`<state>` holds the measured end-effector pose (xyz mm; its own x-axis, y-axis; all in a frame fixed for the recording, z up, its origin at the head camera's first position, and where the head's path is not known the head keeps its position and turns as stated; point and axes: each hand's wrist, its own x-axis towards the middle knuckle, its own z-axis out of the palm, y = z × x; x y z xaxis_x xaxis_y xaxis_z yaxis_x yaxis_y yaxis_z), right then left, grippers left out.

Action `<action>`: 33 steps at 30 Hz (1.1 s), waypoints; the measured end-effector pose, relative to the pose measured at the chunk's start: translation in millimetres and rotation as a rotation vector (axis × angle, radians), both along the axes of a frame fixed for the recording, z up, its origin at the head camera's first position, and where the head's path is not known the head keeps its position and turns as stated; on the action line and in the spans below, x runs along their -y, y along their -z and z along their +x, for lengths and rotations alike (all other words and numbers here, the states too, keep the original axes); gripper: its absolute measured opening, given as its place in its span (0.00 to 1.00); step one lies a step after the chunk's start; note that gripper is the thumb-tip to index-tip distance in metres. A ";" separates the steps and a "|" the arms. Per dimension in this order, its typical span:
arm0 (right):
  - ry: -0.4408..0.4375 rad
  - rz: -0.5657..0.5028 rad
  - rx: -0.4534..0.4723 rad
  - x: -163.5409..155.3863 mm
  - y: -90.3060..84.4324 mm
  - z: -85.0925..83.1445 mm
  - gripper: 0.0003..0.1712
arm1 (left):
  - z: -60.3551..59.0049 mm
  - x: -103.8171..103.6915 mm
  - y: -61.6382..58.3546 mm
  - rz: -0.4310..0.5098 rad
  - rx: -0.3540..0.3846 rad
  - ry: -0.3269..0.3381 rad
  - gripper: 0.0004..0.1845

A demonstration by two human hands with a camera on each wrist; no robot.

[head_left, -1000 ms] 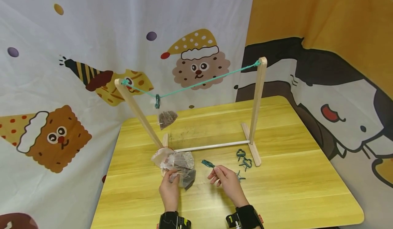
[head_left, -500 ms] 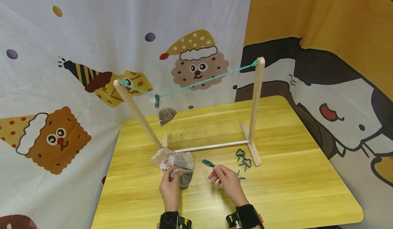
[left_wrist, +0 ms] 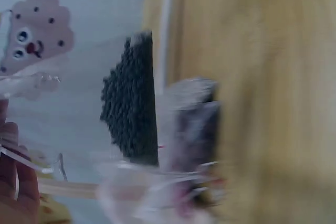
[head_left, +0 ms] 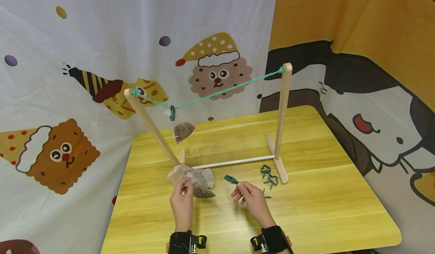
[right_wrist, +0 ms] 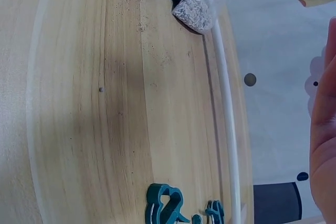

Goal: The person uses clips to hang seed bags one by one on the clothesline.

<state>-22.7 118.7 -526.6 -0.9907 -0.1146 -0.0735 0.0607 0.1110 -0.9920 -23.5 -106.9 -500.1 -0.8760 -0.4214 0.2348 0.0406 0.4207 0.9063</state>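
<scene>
On the yellow table (head_left: 306, 208) lies a pile of clear plastic bags of grain (head_left: 197, 180) beside the left foot of a wooden rack (head_left: 283, 118). My left hand (head_left: 181, 201) grips the top of one bag in that pile; the left wrist view shows this bag (left_wrist: 134, 103) blurred, with dark seeds inside. My right hand (head_left: 248, 197) pinches a green clip (head_left: 231, 179) just right of the bags. A green cord (head_left: 221, 92) runs between the rack's posts, and a clip (head_left: 172, 113) on it holds a small bag of seeds (head_left: 183, 130).
Several spare green clips (head_left: 269, 176) lie by the rack's right foot, also seen in the right wrist view as green clips (right_wrist: 168, 205). A white dowel (head_left: 234, 161) joins the rack's feet. Printed cloth (head_left: 85, 57) hangs behind and to the sides of the table.
My left hand has moved up and to the left, lifting and drawing a bag from the pile. My right hand has kept the clip almost still. The hanging bag sways slightly.
</scene>
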 end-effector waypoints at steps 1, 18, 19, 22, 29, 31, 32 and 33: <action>-0.002 -0.001 0.002 0.0 -0.8 -0.2 0.21 | -0.8 0.4 -6.6 -0.029 -0.026 0.020 0.10; 0.038 -0.037 -0.059 -8.9 -55.0 3.4 0.18 | -26.1 -2.1 -119.8 -0.407 -0.545 0.217 0.13; 0.040 -0.041 -0.075 -9.7 -57.5 3.4 0.18 | -26.0 -2.7 -124.1 -0.417 -0.549 0.226 0.13; 0.042 -0.056 -0.137 -12.1 -66.9 3.3 0.19 | -26.5 -5.2 -136.7 -0.449 -0.557 0.255 0.12; 0.053 -0.067 -0.259 -18.6 -86.2 3.5 0.17 | -32.7 -9.7 -165.2 -0.552 -0.616 0.309 0.06; 0.049 -0.056 -0.272 -19.6 -89.4 3.9 0.16 | -35.1 -10.7 -174.2 -0.582 -0.645 0.319 0.05; 0.046 -0.052 -0.272 -20.0 -90.6 4.2 0.16 | -36.2 -11.5 -178.7 -0.601 -0.662 0.322 0.05; 0.045 -0.047 -0.274 -20.3 -92.0 4.5 0.15 | -37.8 -12.5 -183.3 -0.621 -0.680 0.327 0.05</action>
<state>-18.2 139.0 -434.6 -0.9772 -0.0665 0.2018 -0.2062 0.0676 -0.9762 -61.2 -94.5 -316.7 -0.5230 0.1881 0.8313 0.6725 0.6903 0.2669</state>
